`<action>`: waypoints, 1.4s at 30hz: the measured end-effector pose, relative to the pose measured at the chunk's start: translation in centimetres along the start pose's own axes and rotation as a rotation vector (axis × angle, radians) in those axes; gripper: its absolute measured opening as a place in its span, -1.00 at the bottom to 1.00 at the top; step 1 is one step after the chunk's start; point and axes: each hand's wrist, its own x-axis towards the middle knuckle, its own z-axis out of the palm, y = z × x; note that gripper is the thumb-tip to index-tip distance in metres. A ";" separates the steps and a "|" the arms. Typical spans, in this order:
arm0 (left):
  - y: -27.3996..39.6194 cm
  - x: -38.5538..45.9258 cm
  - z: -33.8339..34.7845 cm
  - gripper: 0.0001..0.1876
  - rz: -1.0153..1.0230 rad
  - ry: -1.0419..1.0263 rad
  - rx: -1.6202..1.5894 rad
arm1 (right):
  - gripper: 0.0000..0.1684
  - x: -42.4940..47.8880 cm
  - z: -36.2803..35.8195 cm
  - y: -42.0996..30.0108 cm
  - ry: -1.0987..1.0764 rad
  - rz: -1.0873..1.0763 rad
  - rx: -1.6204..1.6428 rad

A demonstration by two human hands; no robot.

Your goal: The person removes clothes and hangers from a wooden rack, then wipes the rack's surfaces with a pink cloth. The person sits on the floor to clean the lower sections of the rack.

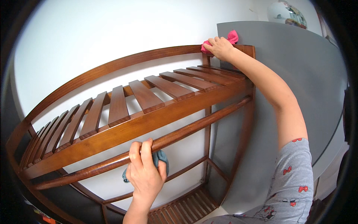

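A brown wooden rack with a slatted top shelf (119, 107) stands before me. My left hand (146, 173) has its fingers hooked over the round wooden rail (181, 134) below the front beam (125, 131). A blue-grey cloth (160, 155) is bunched in that hand, showing on both sides of it under the rail. At the rack's far right corner, my right hand (222, 49) presses a bright pink cloth (233, 37) onto the end of the raised back rail (139, 56). Part of the pink cloth is hidden under the fingers.
A large grey panel (285, 84) rises close against the rack's right end, with a rounded, shiny object (286, 15) above it. Behind the rack is a white wall (112, 28). Low down lies a slatted bottom shelf (179, 210). A dark surface (86, 203) shows at lower left.
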 end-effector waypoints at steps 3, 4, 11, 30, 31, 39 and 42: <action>0.5 0.6 -0.3 -0.32 -0.033 -0.036 -0.025 | -0.46 -3.6 -2.0 1.4 -0.012 0.008 -0.073; 0.5 0.7 -0.6 -0.32 -0.039 -0.051 -0.022 | -0.50 -4.9 -2.8 1.5 0.005 0.048 -0.066; 1.3 1.9 -1.7 -0.31 -0.057 -0.104 -0.059 | -0.44 -13.6 -6.4 2.6 0.409 0.427 0.311; 1.9 2.6 -2.8 -0.20 -0.045 -0.182 -0.079 | -0.53 -17.5 -12.2 2.5 0.703 0.590 0.968; 1.8 2.6 -2.7 -0.20 -0.043 -0.179 -0.073 | -0.54 -16.4 -14.2 3.0 0.868 0.584 0.889; 1.7 2.5 -2.5 -0.20 -0.022 -0.181 -0.081 | -0.51 -12.2 -7.4 4.2 0.224 0.142 0.046; 1.1 2.0 -2.3 -0.21 -0.020 -0.170 -0.071 | -0.60 -8.3 -5.2 3.4 -0.033 0.027 0.066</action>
